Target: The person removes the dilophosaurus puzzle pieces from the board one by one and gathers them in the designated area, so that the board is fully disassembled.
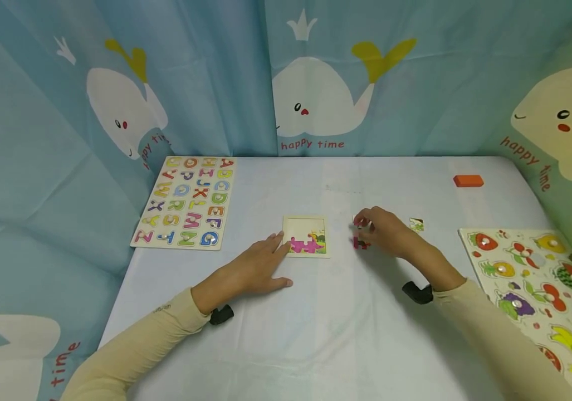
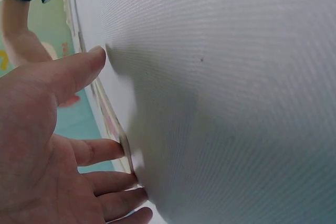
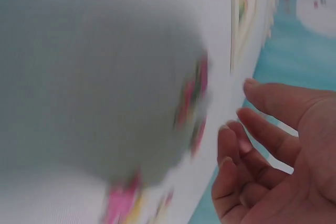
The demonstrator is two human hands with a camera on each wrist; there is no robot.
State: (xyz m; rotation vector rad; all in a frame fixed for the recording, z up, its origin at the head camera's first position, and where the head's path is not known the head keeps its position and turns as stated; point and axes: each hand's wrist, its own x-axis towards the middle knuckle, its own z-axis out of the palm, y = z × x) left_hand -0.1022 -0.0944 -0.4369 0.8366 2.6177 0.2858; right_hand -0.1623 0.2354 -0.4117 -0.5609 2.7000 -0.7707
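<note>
Your left hand: wide grip touching square, pale wooden-looking puzzle board, perhaps for steadying | your right hand: empty, loosely parted grip near pink jigsaw pieces

An alphabet board lies left, a fruit board and orange block right.

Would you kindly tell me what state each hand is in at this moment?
Left hand: open, fingers at the edge of the puzzle board.
Right hand: open, fingers loosely bent near the puzzle pieces, holding nothing visible.
</note>
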